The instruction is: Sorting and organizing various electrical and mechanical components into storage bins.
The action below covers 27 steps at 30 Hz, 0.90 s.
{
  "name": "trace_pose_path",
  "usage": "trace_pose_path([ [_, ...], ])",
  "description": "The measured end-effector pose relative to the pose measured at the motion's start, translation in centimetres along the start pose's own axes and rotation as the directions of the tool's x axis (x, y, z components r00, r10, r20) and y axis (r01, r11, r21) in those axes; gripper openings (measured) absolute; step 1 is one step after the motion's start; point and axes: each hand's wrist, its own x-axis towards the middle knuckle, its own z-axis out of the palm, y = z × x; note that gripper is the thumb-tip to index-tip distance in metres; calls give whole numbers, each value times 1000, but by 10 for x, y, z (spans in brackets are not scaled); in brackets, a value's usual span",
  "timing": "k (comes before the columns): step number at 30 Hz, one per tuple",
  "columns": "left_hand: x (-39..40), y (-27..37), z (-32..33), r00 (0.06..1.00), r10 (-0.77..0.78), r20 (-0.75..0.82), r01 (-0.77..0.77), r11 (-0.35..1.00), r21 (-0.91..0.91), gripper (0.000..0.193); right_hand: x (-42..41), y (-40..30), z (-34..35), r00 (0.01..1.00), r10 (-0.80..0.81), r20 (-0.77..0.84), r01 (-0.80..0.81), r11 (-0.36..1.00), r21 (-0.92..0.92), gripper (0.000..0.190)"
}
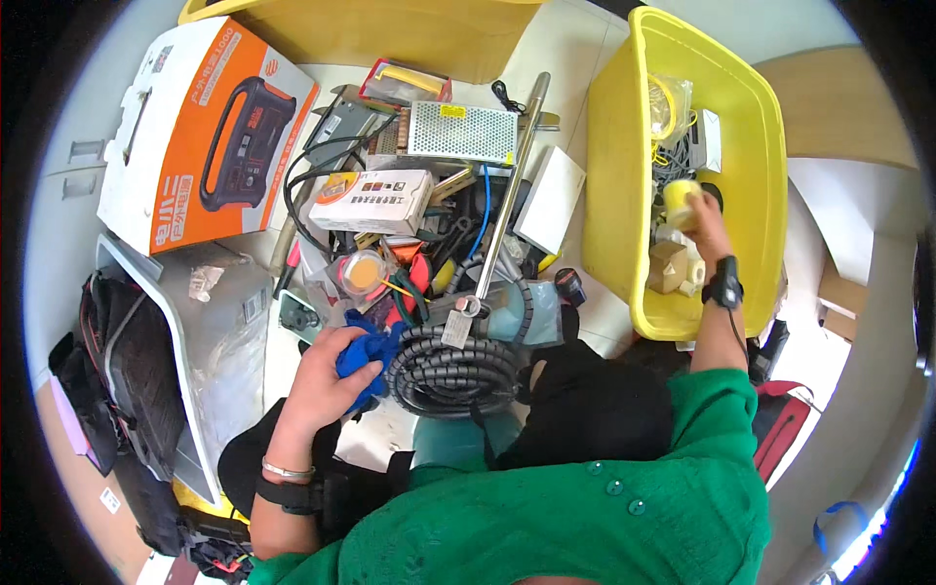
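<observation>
My right hand (706, 223) grips a roll of yellow tape (680, 203) inside the yellow plastic bin (610, 175) on the right. Beneath it in the bin lie grey cable, a small cardboard box (667, 267) and a white box (706, 140). My left hand (338, 373) holds a bunched blue cloth (371, 358) at the near edge of a pile. Beside the cloth is a coil of black spiral cable wrap (453, 373) with a tag. The pile also holds a perforated metal power supply (461, 131), a white printed box (373, 201) and a metal tube (504, 212).
A large orange and white carton (227, 139) stands at the upper left, with a grey plastic bin (219, 351) below it. Another yellow bin (395, 33) is at the top. A white box (550, 199) and a dark roll (570, 287) lie between the pile and the right bin.
</observation>
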Motion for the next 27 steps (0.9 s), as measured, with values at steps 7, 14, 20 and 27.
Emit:
trace_pose_path([
  [7,-19,-5,-6,1000,-16,-4,15,998,-55,35,-104,-126,73,761,-498,415,498,859,117,56],
  [14,-15,0,-1,999,41,-3,-41,998,-49,37,-102,-118,230,729,-77,681,305,926,-223,60],
  [20,-20,-1,-6,995,92,-50,-93,996,-11,37,-104,-114,228,707,-128,695,254,964,-80,56],
  [27,-5,-19,-1,999,-32,24,33,998,-56,35,-85,-126,65,877,-397,270,302,894,332,38],
])
